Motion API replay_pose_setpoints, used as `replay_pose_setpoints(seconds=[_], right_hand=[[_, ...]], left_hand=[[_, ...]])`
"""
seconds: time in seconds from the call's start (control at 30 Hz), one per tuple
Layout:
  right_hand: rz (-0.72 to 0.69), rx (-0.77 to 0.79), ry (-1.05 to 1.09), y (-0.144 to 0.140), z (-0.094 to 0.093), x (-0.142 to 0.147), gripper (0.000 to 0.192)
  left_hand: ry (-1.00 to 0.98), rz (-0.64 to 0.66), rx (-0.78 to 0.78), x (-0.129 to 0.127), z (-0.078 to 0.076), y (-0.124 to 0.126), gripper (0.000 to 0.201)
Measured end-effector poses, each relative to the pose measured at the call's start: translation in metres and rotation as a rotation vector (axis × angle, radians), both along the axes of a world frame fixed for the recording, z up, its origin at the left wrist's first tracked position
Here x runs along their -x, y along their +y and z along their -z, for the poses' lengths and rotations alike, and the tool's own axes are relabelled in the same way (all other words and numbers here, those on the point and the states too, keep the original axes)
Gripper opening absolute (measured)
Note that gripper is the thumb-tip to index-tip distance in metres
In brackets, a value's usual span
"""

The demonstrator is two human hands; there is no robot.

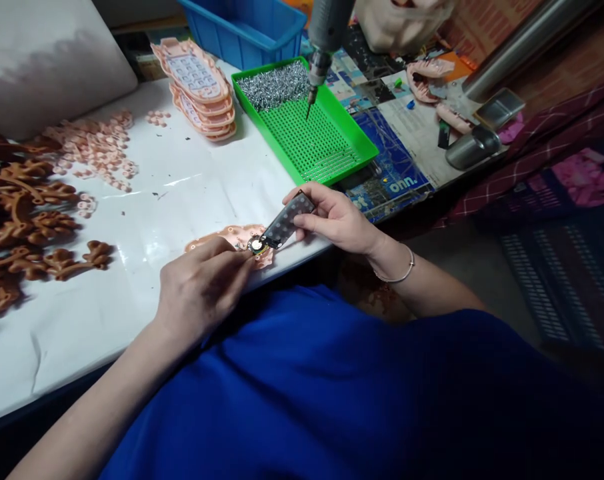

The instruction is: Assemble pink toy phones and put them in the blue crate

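Board: a dark circuit board is pinched at its far end by the right hand, held just above the table near the front edge.
Axis: its length is slanted from upper right down to lower left, toward the left hand.
Left grip: fingertips are closed at the board's lower end, on what may be a small round part; this is partly hidden.
Shell: a pink shell is laid under the board, touching the left fingers.
Nearer hand: both are at the board, one at each end.
Room: the table is open beyond the hands; a green tray and driver are kept well apart, behind.
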State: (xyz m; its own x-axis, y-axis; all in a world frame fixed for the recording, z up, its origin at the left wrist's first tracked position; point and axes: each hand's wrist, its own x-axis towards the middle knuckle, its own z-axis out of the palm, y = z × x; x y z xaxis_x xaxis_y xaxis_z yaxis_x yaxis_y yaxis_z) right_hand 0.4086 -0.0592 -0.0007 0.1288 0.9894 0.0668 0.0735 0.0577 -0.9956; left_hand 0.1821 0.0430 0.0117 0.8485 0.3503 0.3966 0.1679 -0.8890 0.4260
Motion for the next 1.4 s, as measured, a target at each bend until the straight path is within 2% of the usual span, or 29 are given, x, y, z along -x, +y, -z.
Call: replay_pose_setpoints(seconds=[0.17,0.33,0.5,0.63,0.73,0.87,1.0,1.2,1.4], right_hand=[[-0.046,-0.19,-0.226,-0.003,-0.007,-0.003,0.018],[-0.234,-0.342,-0.567,0.001,-0.029,-0.009,0.023],[-0.49,-0.167,-0.871,0.024,-0.067,-0.001,0.029],[-0.59,-0.052,-0.915,0.054,-0.079,0.008,0.027],[-0.533,0.066,-0.796,0.072,-0.072,0.008,0.034],[-0.48,0.22,-0.424,0.081,-0.044,0.005,0.027],[-0.486,0.19,-0.169,0.073,-0.015,0.001,0.029],[-0.41,0.094,-0.138,0.063,-0.001,0.004,0.037],[-0.466,0.014,-0.24,0.066,0.002,0.008,0.039]], left_hand=[[0.083,-0.095,0.135,-0.004,-0.002,0.002,0.02],[0.21,-0.147,0.302,-0.009,-0.01,0.01,0.016],[0.248,-0.153,0.385,-0.01,-0.014,0.013,0.017],[0.215,-0.145,0.369,-0.01,-0.013,0.01,0.021],[0.186,-0.115,0.344,-0.009,-0.01,0.009,0.024],[0.146,-0.105,0.3,-0.008,-0.008,0.009,0.024],[0.068,-0.073,0.179,-0.005,-0.004,0.008,0.023],[-0.001,-0.066,0.072,0.0,0.006,0.007,0.018],[0.013,-0.053,0.067,0.001,0.006,0.008,0.02]])
